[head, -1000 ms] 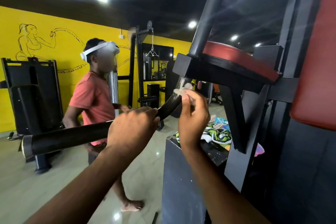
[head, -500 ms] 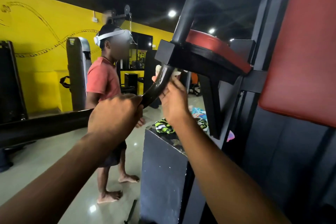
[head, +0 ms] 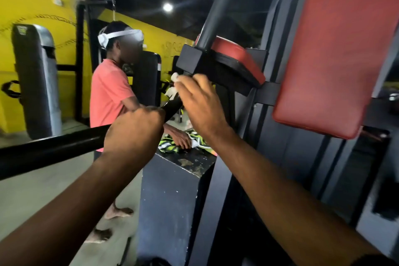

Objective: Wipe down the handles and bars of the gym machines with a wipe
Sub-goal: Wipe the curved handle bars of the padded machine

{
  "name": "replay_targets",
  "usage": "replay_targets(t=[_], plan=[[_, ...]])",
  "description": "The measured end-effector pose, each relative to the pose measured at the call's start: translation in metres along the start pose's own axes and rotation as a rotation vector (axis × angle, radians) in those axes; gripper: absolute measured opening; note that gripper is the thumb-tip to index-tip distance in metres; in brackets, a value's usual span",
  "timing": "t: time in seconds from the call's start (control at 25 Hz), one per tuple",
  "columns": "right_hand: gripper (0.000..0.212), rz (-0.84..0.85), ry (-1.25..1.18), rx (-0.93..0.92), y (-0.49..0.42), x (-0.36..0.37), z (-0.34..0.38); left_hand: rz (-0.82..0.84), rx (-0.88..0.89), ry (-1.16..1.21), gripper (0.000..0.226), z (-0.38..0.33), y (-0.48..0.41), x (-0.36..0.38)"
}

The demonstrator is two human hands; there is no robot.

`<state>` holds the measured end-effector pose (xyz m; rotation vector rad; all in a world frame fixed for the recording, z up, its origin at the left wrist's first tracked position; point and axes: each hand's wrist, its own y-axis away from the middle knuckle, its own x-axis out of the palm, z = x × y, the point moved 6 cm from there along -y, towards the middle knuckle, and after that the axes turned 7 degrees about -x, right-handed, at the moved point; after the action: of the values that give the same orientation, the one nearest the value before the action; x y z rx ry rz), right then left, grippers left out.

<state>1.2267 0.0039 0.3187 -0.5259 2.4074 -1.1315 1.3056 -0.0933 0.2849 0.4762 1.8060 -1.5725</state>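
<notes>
Bar [head: 49,153], black, running from the left edge up and to the right toward the square black bracket [head: 190,59] of the machine. Left hand [head: 133,129] is wrapped round the bar about midway, with the fingers curled over the top and the grip closed. Right hand [head: 200,101] is higher up, at the bar's upper end just under the bracket, its fingers bunched round a white wipe [head: 173,76]. The wipe is crumpled and pokes out above and to the left of the fingers, against the bar where it meets the bracket — the exact contact is hidden by the hand.

A small red armrest pad [head: 237,58] sits on top of the bracket, and a large red back pad [head: 336,54] is to the right. Behind the bar a person in a coral shirt [head: 108,90] stands with one hand resting on a green-and-white cloth [head: 170,141], which lies on a black housing [head: 168,196]. Yellow wall [head: 26,6] beyond.
</notes>
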Motion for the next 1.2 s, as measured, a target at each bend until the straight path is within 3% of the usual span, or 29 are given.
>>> replay_targets(t=[0.12,0.24,0.44,0.56,0.84,0.96,1.12,1.2], plan=[[0.027,0.075,0.085,-0.181,0.007,-0.006,-0.001,0.014,0.010,0.090,0.016,-0.001,-0.002,0.001],[0.023,0.159,0.172,-0.218,0.012,-0.021,-0.017,-0.013,0.019,0.253,0.014,-0.006,-0.008,-0.005],[0.038,0.161,0.080,0.043,-0.002,-0.067,-0.061,-0.179,0.043,0.621,0.018,-0.018,-0.034,-0.025],[0.039,0.132,0.033,0.059,-0.036,-0.088,-0.080,-0.266,-0.005,0.769,0.035,-0.024,-0.058,-0.036],[0.034,0.340,0.139,-0.172,-0.094,-0.063,-0.086,-0.288,-0.045,0.907,0.032,-0.024,-0.097,-0.045],[0.029,0.457,0.213,-0.416,-0.089,-0.043,-0.086,-0.269,-0.044,0.922,0.036,-0.027,-0.102,-0.033],[0.030,0.378,0.236,-0.410,-0.092,-0.041,-0.097,-0.266,-0.048,0.978,0.042,-0.030,-0.102,-0.023],[0.031,0.373,0.266,-0.532,-0.086,-0.036,-0.091,-0.296,-0.028,0.986,0.042,-0.032,-0.100,-0.021]])
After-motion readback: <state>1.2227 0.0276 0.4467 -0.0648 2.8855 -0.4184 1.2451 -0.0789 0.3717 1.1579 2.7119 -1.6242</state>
